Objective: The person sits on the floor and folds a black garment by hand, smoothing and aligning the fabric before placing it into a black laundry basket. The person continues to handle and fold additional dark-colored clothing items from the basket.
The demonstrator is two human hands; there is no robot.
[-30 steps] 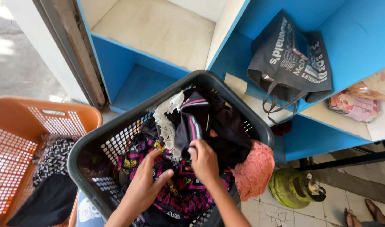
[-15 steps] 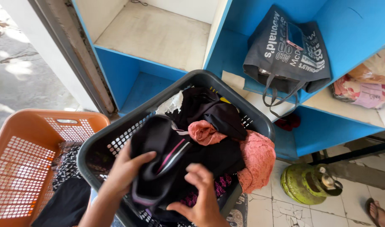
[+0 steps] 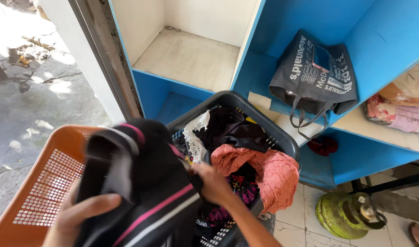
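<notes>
Left hand: the left hand point(image 3: 79, 215) grips the lower left edge of a black garment with pink and white stripes point(image 3: 141, 183), fingers curled shut around the cloth.
Right hand: the right hand point(image 3: 214, 183) clutches the same garment at its right side, fingers closed into the fabric.
Garment: held up, bunched, above the gap between the two baskets.
Dark basket: the dark grey laundry basket point(image 3: 273, 132) holds a coral-pink cloth point(image 3: 269, 169), black clothing point(image 3: 232, 128) and a white lace piece point(image 3: 195, 137).
Orange basket: the orange basket point(image 3: 44, 183) stands just beside it on the left.
Shelf: a blue shelf unit point(image 3: 356, 41) behind holds a dark tote bag point(image 3: 315, 77).
Floor: a green gas cylinder point(image 3: 342, 215) stands on the tiles.
</notes>
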